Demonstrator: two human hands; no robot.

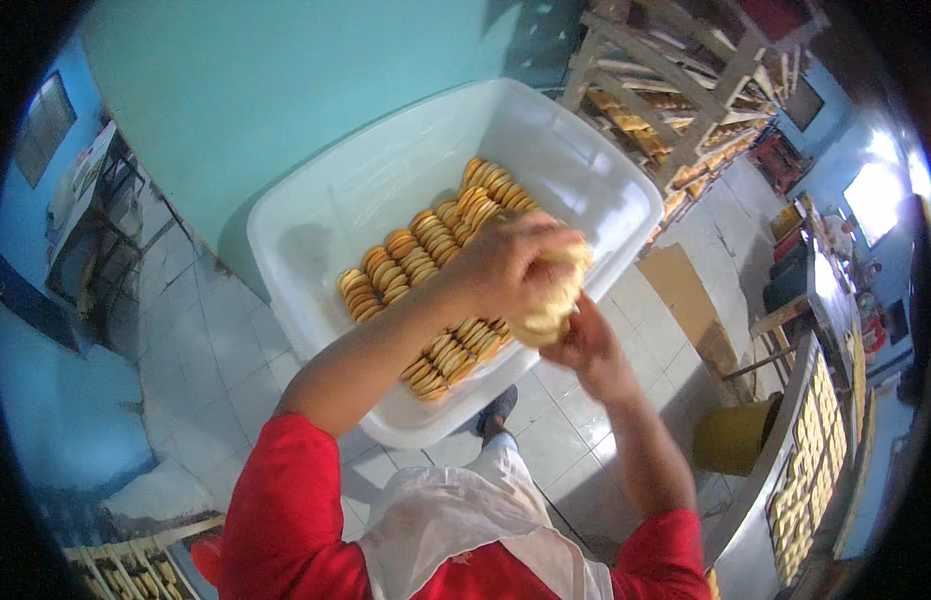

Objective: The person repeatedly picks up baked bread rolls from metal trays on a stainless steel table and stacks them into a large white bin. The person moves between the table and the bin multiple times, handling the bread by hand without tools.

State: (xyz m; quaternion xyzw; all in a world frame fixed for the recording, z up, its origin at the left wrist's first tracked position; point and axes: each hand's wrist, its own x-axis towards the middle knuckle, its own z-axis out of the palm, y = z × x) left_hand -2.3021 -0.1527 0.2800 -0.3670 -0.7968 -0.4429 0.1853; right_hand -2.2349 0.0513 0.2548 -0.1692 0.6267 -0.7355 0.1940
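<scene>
A large white plastic tub (315,217) stands before me, with several rows of round, golden-brown biscuits (416,255) packed on edge inside it. Over the tub's right side, my left hand (510,259) grips a stack of pale round biscuits (559,296), its fingers curled across the top. From below and to the right, my right hand (589,345) holds the stack's lower end. Both hands are somewhat blurred, so the exact finger contact is hard to see. My left forearm hides part of the rows in the tub.
A wooden rack (675,97) loaded with bread stands beyond the tub on the right. On the right, a metal table (765,487) carries rows of pale dough pieces (814,450), with a yellowish bucket (735,435) beside it. Cardboard (683,292) lies on the tiled floor.
</scene>
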